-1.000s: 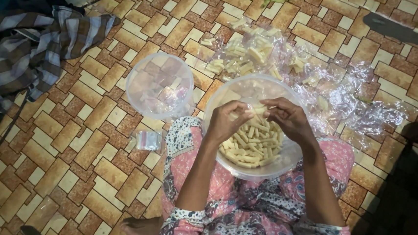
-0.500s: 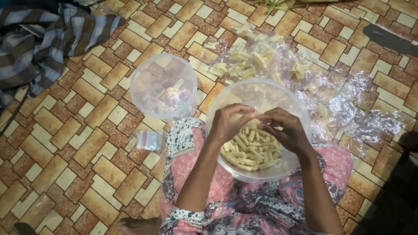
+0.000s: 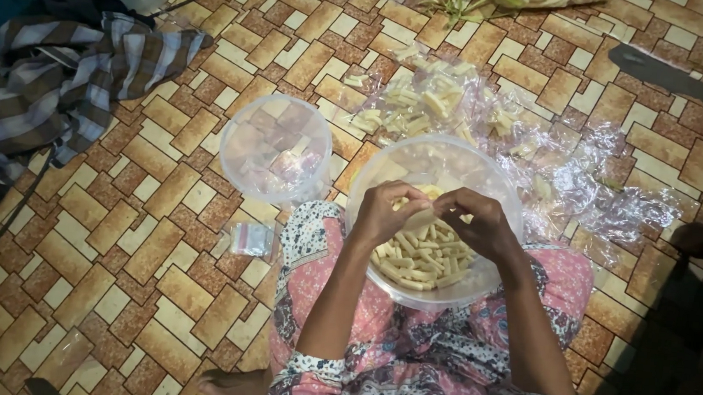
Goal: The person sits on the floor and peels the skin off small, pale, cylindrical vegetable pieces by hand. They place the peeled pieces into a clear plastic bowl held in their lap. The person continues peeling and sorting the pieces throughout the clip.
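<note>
1. Since the earlier frame, both hands have been brought closer together over the clear bowl point(image 3: 368, 192), fingertips nearly meeting.
2. A pale stick piece point(image 3: 432, 205) is pinched between the left hand point(image 3: 387, 212) and right hand point(image 3: 477, 224), with fingers curled narrowly around it.
3. Its long axis is laid roughly left to right, an end toward each hand.
4. Cut pieces point(image 3: 417, 256) are piled in the bowl, which rests on the lap.
5. An empty bowl point(image 3: 277, 147) is seen on the patterned floor point(image 3: 117, 247) just beside it, plastic sheeting point(image 3: 599, 190) beyond.

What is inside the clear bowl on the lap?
The clear bowl holds pale short sticks. The left hand and right hand cover the pile's upper part.
</note>
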